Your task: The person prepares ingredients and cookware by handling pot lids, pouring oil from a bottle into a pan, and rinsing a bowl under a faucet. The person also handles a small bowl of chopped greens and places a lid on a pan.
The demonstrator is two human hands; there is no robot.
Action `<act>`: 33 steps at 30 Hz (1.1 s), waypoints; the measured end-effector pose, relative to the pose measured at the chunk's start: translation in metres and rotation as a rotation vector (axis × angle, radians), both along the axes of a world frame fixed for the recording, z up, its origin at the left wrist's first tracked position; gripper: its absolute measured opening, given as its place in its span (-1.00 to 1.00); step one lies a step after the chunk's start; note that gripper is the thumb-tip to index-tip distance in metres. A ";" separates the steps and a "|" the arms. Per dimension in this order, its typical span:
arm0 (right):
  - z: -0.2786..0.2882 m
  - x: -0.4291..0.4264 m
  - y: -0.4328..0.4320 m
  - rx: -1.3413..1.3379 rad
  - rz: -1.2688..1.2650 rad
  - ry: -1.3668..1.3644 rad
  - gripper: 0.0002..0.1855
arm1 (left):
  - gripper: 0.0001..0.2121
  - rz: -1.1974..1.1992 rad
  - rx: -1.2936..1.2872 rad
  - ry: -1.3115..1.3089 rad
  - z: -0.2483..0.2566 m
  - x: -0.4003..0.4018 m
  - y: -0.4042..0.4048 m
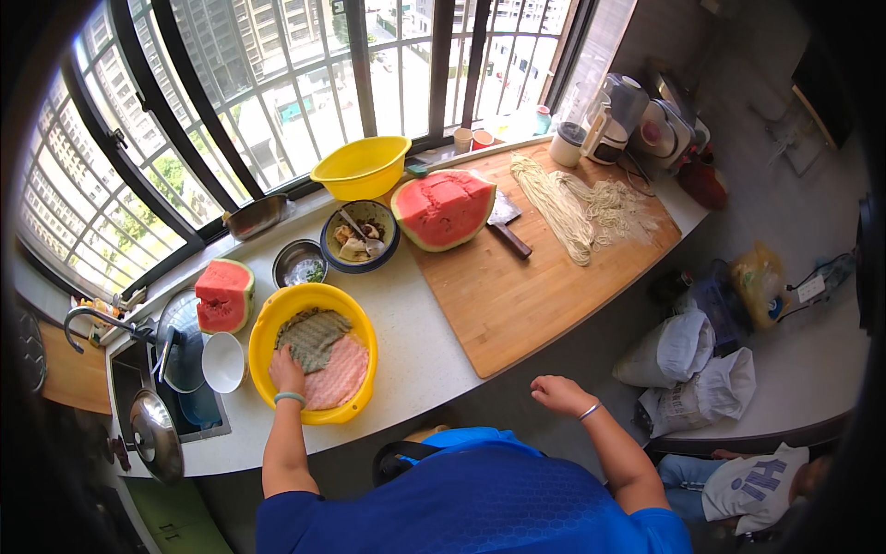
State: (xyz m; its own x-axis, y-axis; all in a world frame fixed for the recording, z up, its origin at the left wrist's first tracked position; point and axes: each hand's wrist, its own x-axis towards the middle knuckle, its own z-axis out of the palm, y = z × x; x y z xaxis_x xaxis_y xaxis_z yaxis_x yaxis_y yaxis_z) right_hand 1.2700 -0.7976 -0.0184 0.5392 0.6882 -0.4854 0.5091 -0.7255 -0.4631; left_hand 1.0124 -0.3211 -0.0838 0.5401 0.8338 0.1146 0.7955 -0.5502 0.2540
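Observation:
My left hand (286,371), with a pale green bangle at the wrist, reaches into a yellow plastic basin (367,377). Its fingers touch the lower left edge of a textured grey-green cloth (315,337); whether they grip it is hidden. A textured pink cloth (339,377) lies beside and partly beneath the grey-green one. Off the counter's front edge hangs my right hand (564,395), a silver bangle on its wrist. The fingers of that hand are curled in, with nothing visible in them. Nearest to it is the front edge of a wooden board (477,311).
Noodles (554,204), a cleaver (509,235) and a large watermelon piece (446,211) lie on the board. Around the basin are a white bowl (224,362), a food bowl (356,255), a metal bowl (299,257) and a sink (208,434). A person (754,485) is at lower right.

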 end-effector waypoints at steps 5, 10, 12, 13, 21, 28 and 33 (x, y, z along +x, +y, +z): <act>-0.007 0.043 0.019 -0.061 0.059 0.004 -0.71 | -0.82 -0.009 -0.012 -0.152 -0.016 -0.006 0.008; -0.004 0.091 0.046 -0.067 0.119 0.095 -0.71 | -0.94 0.007 -0.187 0.016 0.015 -0.022 -0.013; -0.005 0.120 0.051 -0.003 0.090 0.132 -0.72 | -0.92 -0.062 -0.051 0.107 0.024 -0.030 -0.027; -0.006 0.138 0.054 0.001 0.102 0.134 -0.72 | -0.92 -0.050 -0.047 0.108 0.025 -0.027 -0.034; -0.053 0.274 0.096 0.468 -0.012 -0.395 -0.57 | -0.81 0.033 -0.022 -0.435 0.061 0.105 -0.152; -0.071 0.290 0.117 0.495 0.037 -0.116 -0.68 | -0.75 -0.080 -0.202 -0.403 0.080 0.231 -0.244; -0.071 0.295 0.104 0.609 0.119 -0.014 -0.63 | -0.67 -0.105 -0.303 -0.381 0.078 0.272 -0.256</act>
State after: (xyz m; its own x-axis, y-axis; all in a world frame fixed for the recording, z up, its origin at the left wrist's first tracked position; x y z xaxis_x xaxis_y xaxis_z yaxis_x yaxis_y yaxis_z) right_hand 1.5650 -0.6940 -0.0898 0.4449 0.8954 0.0203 0.5797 -0.2706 -0.7685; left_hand 1.2844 -0.5767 -0.0059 0.5897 0.8036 0.0809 0.5593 -0.4785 0.6769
